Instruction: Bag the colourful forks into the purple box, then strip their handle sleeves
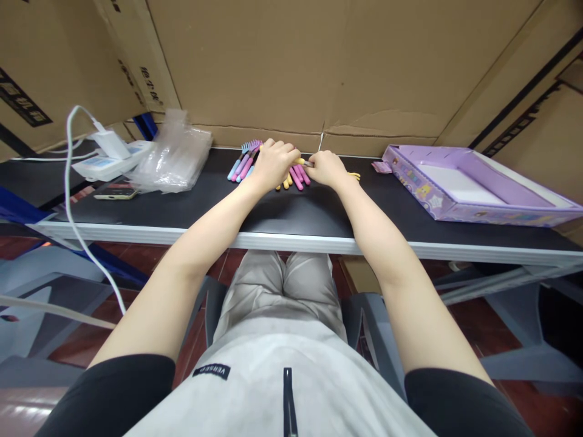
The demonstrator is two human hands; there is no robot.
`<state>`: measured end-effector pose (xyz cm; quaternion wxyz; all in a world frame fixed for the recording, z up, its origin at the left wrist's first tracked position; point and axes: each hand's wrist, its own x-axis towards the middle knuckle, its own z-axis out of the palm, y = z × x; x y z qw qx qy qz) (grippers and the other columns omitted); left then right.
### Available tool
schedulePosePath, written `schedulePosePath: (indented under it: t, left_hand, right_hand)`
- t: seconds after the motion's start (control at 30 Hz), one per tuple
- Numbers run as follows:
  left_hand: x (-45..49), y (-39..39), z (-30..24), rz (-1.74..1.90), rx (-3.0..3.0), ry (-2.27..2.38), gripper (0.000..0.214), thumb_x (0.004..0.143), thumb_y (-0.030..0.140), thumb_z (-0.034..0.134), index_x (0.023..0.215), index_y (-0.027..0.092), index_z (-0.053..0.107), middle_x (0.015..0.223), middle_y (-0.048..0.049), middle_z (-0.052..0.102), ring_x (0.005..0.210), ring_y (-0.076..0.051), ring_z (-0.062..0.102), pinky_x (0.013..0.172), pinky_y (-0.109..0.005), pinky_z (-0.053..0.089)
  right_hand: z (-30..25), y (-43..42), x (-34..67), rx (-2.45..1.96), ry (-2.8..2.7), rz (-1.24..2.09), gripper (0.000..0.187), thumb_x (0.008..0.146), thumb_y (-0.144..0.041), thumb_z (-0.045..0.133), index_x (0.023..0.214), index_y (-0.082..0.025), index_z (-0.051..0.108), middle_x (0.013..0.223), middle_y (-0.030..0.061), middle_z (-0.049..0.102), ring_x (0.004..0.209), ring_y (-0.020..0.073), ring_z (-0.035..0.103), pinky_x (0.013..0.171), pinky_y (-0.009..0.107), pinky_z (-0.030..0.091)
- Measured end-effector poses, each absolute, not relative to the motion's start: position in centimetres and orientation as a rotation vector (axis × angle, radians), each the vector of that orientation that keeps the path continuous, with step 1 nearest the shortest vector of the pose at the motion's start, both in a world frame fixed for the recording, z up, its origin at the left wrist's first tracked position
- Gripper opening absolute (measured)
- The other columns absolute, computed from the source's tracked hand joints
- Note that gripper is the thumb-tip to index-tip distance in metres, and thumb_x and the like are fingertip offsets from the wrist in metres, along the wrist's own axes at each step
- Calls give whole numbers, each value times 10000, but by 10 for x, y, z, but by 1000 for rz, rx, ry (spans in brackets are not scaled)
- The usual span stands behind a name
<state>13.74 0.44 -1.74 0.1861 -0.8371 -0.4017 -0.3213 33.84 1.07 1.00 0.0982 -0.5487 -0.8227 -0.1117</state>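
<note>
My left hand (274,162) is curled over a row of small back scratchers, its fingertips closed at the end of a yellow one (301,161). My right hand (326,167) grips the same yellow back scratcher at its greyish middle. Yellow claw tips (354,176) show just right of my right hand. Blue, purple and pink back scratchers (245,162) lie side by side left of my left hand, claw ends away from me. Pink handles (298,177) and yellow handles stick out between my hands. My palms hide the middle of the pile.
Clear plastic bags (170,155) lie at left, near a phone (116,192) and a power strip (116,162) with a white charger and cable. A shallow purple box (437,200) stands at right, beside a small pink packet (381,167). Cardboard (291,73) walls the back of the black table.
</note>
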Motion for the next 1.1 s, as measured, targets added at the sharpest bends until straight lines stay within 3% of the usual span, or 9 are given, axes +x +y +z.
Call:
schedulePosePath:
  t: [0.2,0.37,0.53,0.67,0.8,0.93,1.1]
  left_hand:
    - [138,4,-17,-849,-2382,-1164,316,1053,166,548,1098,195,860,1031,-161,824,1033,-331,754,920,-439,522]
    - [135,2,-12,-886,-2477,-1214,278,1064,249,597,988,206,860,893,-120,801,936,-290,746,795,-370,478]
    - [132,3,-7,-990,-2648,-1329,374,1061,385,689,754,191,779,648,-34,661,723,-209,632,681,-341,363]
    - [131,4,-4,-1159,-2837,-1432,417,1023,485,778,754,166,786,554,12,577,646,-163,571,660,-300,368]
    - [131,-1,0,-1294,-2993,-1564,446,981,557,848,846,131,835,559,-1,622,591,-138,551,645,-278,411]
    - [127,-8,7,-1312,-3142,-1733,507,952,610,886,817,123,838,570,-49,651,509,-125,499,564,-296,384]
    - [122,-10,8,-1236,-3215,-1758,580,978,674,843,755,138,817,606,-92,690,486,-142,529,536,-320,405]
  right_hand:
    - [14,6,335,-1695,-2434,-287,450,1098,-240,522,1296,-132,911,1257,255,878,1253,401,806,1041,421,570]
    - [18,0,332,-1711,-2452,-382,507,1108,-209,467,1390,-90,871,1382,302,833,1344,433,775,1066,449,545]
    - [18,0,333,-1668,-2509,-492,524,1115,-208,444,1430,-85,845,1367,304,832,1300,432,783,1032,449,515]
    - [18,0,332,-1638,-2524,-560,524,1119,-201,427,1418,-69,837,1311,303,843,1222,410,798,1007,440,497]
    - [17,1,332,-1592,-2468,-620,560,1139,-185,351,1397,-16,818,1257,331,839,1158,413,802,992,458,505]
    - [15,2,331,-1533,-2444,-665,584,1158,-182,293,1376,42,786,1207,362,828,1129,432,797,971,482,522]
    - [13,5,329,-1487,-2446,-666,556,1156,-190,314,1362,15,788,1209,350,829,1117,423,788,969,478,518]
